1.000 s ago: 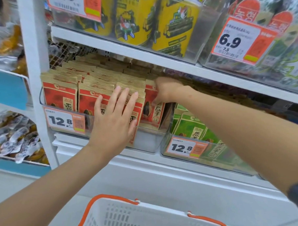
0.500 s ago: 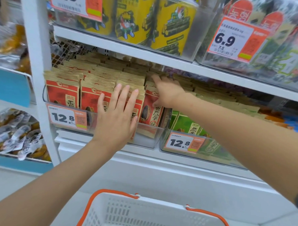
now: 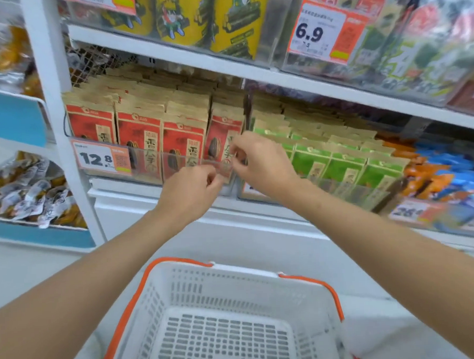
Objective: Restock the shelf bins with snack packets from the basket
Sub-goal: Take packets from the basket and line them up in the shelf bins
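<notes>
Red sunflower-seed packets (image 3: 139, 134) fill the clear bin (image 3: 153, 164); the basket (image 3: 245, 270) looks empty. At the bin's front-right corner the left hand (image 3: 190, 189) and right hand (image 3: 262, 164) curl, grip unclear; they should square the front packet upright.

Fingers (image 3: 242, 148) now at bin front (image 3: 148, 167)

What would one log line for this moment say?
left hand, right hand: fingers curled at bin front, grip unclear | red packets: upright in bin | basket: no packets visible
</notes>
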